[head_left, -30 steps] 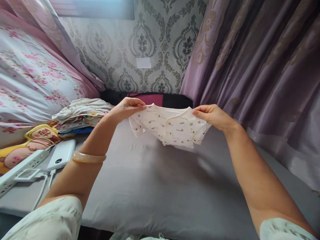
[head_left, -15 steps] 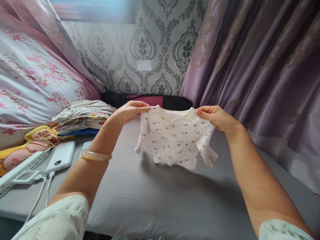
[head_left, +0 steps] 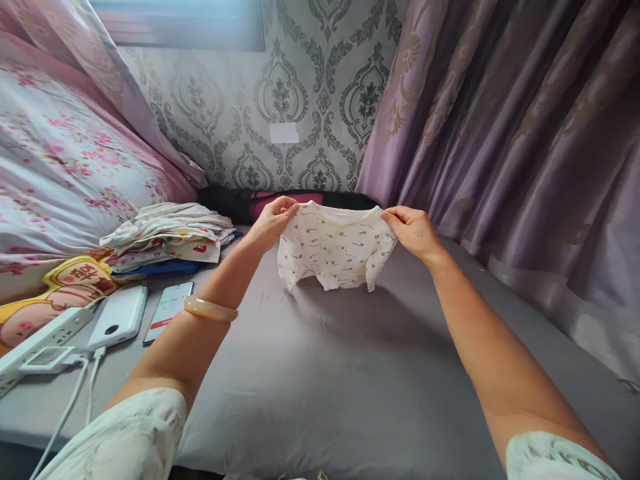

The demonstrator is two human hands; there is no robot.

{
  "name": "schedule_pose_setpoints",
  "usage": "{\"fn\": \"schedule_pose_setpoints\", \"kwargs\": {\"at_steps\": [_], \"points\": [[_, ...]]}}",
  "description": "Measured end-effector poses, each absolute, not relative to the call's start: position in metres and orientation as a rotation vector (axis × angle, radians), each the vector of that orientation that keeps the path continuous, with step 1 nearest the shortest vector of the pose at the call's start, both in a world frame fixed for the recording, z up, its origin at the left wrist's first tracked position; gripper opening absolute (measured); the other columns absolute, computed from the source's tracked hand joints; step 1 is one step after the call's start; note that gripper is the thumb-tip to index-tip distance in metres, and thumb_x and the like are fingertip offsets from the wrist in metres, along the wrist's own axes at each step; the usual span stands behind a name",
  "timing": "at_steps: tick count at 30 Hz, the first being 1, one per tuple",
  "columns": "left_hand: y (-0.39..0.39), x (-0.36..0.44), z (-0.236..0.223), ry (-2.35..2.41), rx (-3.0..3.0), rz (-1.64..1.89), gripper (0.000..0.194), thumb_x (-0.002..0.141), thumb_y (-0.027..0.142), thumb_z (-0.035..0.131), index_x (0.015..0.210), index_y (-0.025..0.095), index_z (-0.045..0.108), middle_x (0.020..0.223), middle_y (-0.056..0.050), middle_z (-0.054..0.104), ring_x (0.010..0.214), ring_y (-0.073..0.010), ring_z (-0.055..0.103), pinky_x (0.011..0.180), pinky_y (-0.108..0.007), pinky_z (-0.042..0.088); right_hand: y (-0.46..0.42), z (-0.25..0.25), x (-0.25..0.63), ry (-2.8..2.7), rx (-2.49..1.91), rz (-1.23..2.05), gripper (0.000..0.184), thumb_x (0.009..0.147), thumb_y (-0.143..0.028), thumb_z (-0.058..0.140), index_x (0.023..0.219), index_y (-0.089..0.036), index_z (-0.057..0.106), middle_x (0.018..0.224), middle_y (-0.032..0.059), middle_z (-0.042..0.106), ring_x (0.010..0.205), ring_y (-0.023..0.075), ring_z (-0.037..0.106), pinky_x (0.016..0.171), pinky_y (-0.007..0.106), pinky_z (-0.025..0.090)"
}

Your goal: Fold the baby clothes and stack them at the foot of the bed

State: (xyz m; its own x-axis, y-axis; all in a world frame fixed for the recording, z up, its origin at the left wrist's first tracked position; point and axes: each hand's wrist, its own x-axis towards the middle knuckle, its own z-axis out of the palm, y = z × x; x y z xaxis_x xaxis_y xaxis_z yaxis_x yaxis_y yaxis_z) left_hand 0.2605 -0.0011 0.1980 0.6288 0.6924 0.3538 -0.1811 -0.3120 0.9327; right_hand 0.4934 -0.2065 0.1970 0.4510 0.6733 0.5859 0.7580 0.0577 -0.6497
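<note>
A small white baby shirt (head_left: 336,250) with a scattered little print hangs spread out between my hands, its neckline up and its lower part near the grey sheet. My left hand (head_left: 273,220) pinches the shoulder on the left side. With thumb and fingers, my right hand (head_left: 413,230) grips the opposite shoulder. Both sleeves droop at the sides of the shirt. Its shadow falls on the grey bed sheet (head_left: 280,387) below and to the right.
On the left lie a pile of folded clothes (head_left: 170,233), a phone (head_left: 169,310), a white power bank (head_left: 119,317), a power strip (head_left: 45,340) with cables and a yellow cartoon cushion (head_left: 75,287). A black and pink roll (head_left: 235,203) lies along the wall; purple curtains (head_left: 500,133) hang right.
The shirt and both hands have moved slightly away from me, and the shirt's lower part and sleeves have swung away. My right hand is closer to the left one. More of the phone shows.
</note>
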Motion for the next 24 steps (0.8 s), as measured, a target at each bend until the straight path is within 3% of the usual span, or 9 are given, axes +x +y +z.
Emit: {"fn": "schedule_pose_setpoints", "kwargs": {"at_steps": [7,13,17,21,24], "points": [[-0.01,0.253,0.196,0.32,1.695,1.094,0.021,0.081,0.039,0.061,0.085,0.02,0.055,0.064,0.005,0.052,0.049,-0.0063,0.044,0.046,-0.017,0.034,-0.214,0.196,0.471,-1.176,-1.614,-0.194,0.046,0.083,-0.062,0.06,0.092,-0.019,0.072,0.075,0.0009,0.067,0.066,0.0142,0.058,0.06,0.026,0.046],[-0.015,0.203,0.23,0.403,1.92,0.94,0.031,0.078,0.044,0.069,0.092,0.017,0.067,0.069,-0.001,0.063,0.061,-0.0128,0.06,0.054,-0.022,0.047,-0.249,0.231,0.447,-1.04,-1.55,0.318,0.039,0.074,-0.057,0.075,0.089,-0.02,0.071,0.072,0.0008,0.069,0.058,0.0128,0.061,0.05,0.024,0.049],[-0.004,0.191,0.242,0.494,2.008,0.64,0.031,0.074,0.045,0.073,0.088,0.017,0.073,0.066,-0.004,0.066,0.061,-0.016,0.063,0.054,-0.026,0.049,-0.258,0.244,0.442,-0.948,-1.577,0.665,0.038,0.066,-0.051,0.083,0.084,-0.019,0.071,0.072,0.0035,0.071,0.056,0.014,0.062,0.05,0.025,0.051],[0.022,0.211,0.208,0.51,1.981,0.295,0.029,0.07,0.044,0.073,0.086,0.02,0.075,0.07,-0.004,0.07,0.064,-0.0167,0.063,0.053,-0.024,0.048,-0.238,0.21,0.462,-1.021,-1.741,0.85,0.04,0.066,-0.054,0.08,0.079,-0.018,0.07,0.067,0.0018,0.068,0.052,0.0124,0.058,0.047,0.023,0.045],[0.037,0.234,0.163,0.588,2.008,0.078,0.029,0.07,0.043,0.069,0.085,0.019,0.074,0.069,-0.002,0.069,0.061,-0.0145,0.06,0.05,-0.021,0.042,-0.216,0.161,0.484,-1.14,-1.931,0.79,0.036,0.069,-0.052,0.075,0.071,-0.016,0.068,0.058,-0.0026,0.061,0.049,0.009,0.049,0.045,0.02,0.036]]}}
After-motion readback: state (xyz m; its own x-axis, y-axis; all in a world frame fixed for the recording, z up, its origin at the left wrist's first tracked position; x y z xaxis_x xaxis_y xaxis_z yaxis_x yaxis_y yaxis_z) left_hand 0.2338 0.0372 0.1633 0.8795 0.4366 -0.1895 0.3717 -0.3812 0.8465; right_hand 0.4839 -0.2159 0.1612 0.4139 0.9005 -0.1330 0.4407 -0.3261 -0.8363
